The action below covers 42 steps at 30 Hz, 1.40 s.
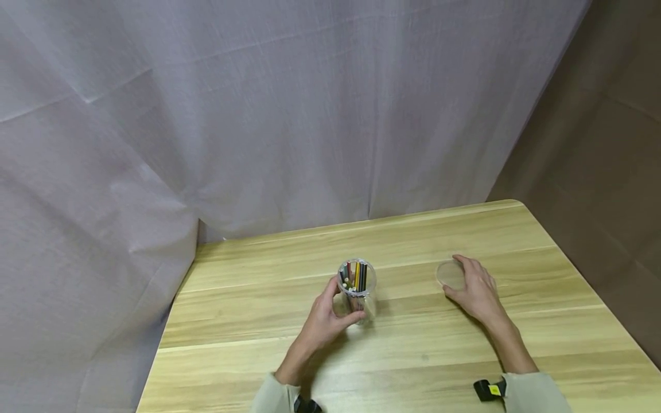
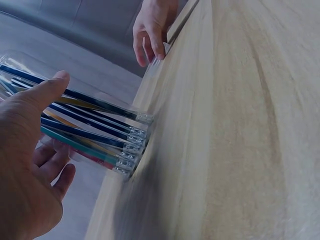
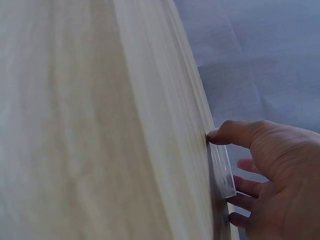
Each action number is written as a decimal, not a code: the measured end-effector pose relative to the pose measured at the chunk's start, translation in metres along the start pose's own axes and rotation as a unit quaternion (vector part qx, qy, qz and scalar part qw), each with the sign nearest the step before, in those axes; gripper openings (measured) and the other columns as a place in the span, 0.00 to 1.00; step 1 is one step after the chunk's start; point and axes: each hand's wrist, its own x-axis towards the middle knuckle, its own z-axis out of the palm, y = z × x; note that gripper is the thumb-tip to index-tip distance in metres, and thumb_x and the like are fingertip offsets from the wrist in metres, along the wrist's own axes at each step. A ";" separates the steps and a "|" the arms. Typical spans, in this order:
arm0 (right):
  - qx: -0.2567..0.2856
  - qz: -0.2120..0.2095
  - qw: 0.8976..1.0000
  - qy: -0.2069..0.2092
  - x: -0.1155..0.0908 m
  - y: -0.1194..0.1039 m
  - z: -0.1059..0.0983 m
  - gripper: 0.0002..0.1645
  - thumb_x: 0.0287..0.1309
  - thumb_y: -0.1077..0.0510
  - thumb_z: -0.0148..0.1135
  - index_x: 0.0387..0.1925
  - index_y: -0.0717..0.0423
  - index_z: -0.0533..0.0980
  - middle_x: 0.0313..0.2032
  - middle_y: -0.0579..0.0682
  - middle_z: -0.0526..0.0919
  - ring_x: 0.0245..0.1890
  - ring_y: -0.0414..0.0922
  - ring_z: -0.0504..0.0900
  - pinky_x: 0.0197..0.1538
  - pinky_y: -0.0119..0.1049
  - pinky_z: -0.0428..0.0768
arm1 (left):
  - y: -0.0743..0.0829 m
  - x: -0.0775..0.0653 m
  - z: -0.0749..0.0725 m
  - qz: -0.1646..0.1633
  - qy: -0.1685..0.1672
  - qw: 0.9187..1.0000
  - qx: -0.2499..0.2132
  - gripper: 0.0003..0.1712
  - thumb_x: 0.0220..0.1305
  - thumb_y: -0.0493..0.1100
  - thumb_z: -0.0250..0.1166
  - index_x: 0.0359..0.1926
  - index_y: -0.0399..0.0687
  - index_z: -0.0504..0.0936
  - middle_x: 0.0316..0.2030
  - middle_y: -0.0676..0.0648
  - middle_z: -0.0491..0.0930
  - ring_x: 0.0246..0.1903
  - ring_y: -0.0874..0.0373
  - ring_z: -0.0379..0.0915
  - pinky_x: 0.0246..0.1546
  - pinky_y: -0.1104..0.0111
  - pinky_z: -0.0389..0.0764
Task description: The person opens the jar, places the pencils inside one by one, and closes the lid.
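Observation:
A clear plastic jar (image 1: 369, 305) full of coloured pencils (image 2: 95, 122) stands upright on the table, its top uncovered. My left hand (image 1: 323, 321) curls round its near left side, thumb in front and fingers behind; in the left wrist view the pencils' lower ends are close to the tabletop. Well to the right, a round clear lid (image 1: 449, 275) lies at the table surface. My right hand (image 1: 477, 289) grips the lid's rim, thumb on the near edge and fingers on the far edge, as the right wrist view shows from the side (image 3: 222, 170).
The wooden table (image 1: 248, 321) has a light striped grain. Behind it hangs a grey cloth (image 1: 289, 126), with a brown cloth (image 1: 604, 189) along the right side. A black wrist device (image 1: 485, 390) with a yellow label sits at the right sleeve.

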 end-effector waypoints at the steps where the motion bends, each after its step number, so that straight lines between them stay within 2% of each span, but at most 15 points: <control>1: -0.002 0.000 1.000 -0.001 0.000 0.000 0.000 0.49 0.52 0.64 0.78 0.72 0.73 0.63 0.63 0.79 0.69 0.61 0.77 0.68 0.59 0.73 0.61 | 0.000 0.000 0.000 0.001 -0.001 1.000 -0.001 0.53 0.58 0.46 0.83 0.79 0.54 0.63 0.64 0.52 0.81 0.64 0.53 0.76 0.71 0.46 0.68; 10: -0.001 -0.006 1.000 0.002 0.000 -0.007 -0.006 0.47 0.54 0.61 0.80 0.70 0.72 0.66 0.64 0.77 0.71 0.63 0.76 0.70 0.60 0.75 0.63 | -0.003 -0.001 0.003 -0.006 -0.007 1.000 0.002 0.52 0.59 0.45 0.82 0.79 0.52 0.64 0.64 0.51 0.81 0.63 0.54 0.76 0.70 0.48 0.70; 14: 0.010 -0.018 1.000 0.008 0.004 -0.019 -0.010 0.45 0.58 0.56 0.79 0.70 0.68 0.67 0.65 0.74 0.71 0.61 0.74 0.73 0.56 0.74 0.70 | -0.003 0.000 0.003 -0.006 -0.007 1.000 0.000 0.52 0.58 0.46 0.82 0.79 0.52 0.64 0.64 0.52 0.81 0.63 0.54 0.77 0.70 0.49 0.71; 17: 0.036 -0.031 0.999 0.015 0.007 -0.035 -0.014 0.42 0.61 0.55 0.78 0.70 0.65 0.68 0.65 0.71 0.72 0.60 0.71 0.74 0.52 0.70 0.75 | -0.003 0.001 0.003 -0.004 -0.006 1.000 -0.002 0.52 0.58 0.46 0.82 0.79 0.53 0.65 0.63 0.52 0.82 0.62 0.54 0.77 0.69 0.49 0.71; 19: 0.058 -0.046 0.997 0.022 0.010 -0.049 -0.018 0.41 0.61 0.56 0.78 0.70 0.64 0.69 0.64 0.69 0.73 0.61 0.70 0.74 0.54 0.70 0.75 | -0.003 0.001 0.004 -0.004 -0.006 1.000 -0.001 0.51 0.58 0.46 0.82 0.79 0.53 0.65 0.63 0.52 0.82 0.61 0.55 0.78 0.69 0.50 0.72; 25: 0.104 -0.110 0.987 0.050 0.013 -0.094 -0.024 0.41 0.54 0.64 0.82 0.68 0.63 0.73 0.63 0.63 0.77 0.63 0.64 0.76 0.60 0.67 0.73 | -0.004 0.002 0.004 -0.005 -0.006 1.000 0.000 0.51 0.58 0.47 0.82 0.78 0.53 0.66 0.61 0.53 0.83 0.59 0.56 0.78 0.68 0.50 0.73; 31: 0.119 -0.160 0.979 0.042 0.010 -0.131 -0.025 0.43 0.53 0.62 0.83 0.69 0.57 0.75 0.65 0.54 0.79 0.65 0.55 0.77 0.68 0.50 0.71 | -0.006 0.003 0.004 0.002 -0.005 1.000 0.003 0.50 0.59 0.47 0.81 0.78 0.53 0.65 0.61 0.52 0.83 0.59 0.56 0.79 0.68 0.50 0.73; 33: 0.129 -0.173 0.976 0.033 0.008 -0.143 -0.024 0.43 0.53 0.62 0.83 0.69 0.55 0.75 0.66 0.53 0.78 0.66 0.54 0.76 0.70 0.48 0.70 | -0.006 0.004 0.004 0.004 -0.005 1.000 0.005 0.50 0.59 0.47 0.81 0.78 0.54 0.66 0.60 0.53 0.83 0.58 0.56 0.79 0.67 0.50 0.74; 39: 0.147 -0.212 0.966 -0.004 0.003 -0.172 -0.017 0.45 0.52 0.60 0.84 0.71 0.53 0.75 0.69 0.52 0.76 0.70 0.55 0.74 0.71 0.62 0.69 | -0.006 0.004 0.003 0.013 -0.005 1.000 0.013 0.50 0.59 0.46 0.81 0.78 0.54 0.65 0.60 0.53 0.83 0.57 0.56 0.79 0.65 0.51 0.76; 42: 0.146 -0.230 0.962 -0.023 0.002 -0.182 -0.012 0.46 0.52 0.58 0.84 0.71 0.52 0.74 0.70 0.51 0.75 0.70 0.56 0.74 0.70 0.64 0.70 | -0.007 0.004 0.003 0.016 -0.006 1.000 0.017 0.51 0.59 0.46 0.81 0.79 0.54 0.64 0.61 0.53 0.83 0.57 0.57 0.79 0.65 0.52 0.76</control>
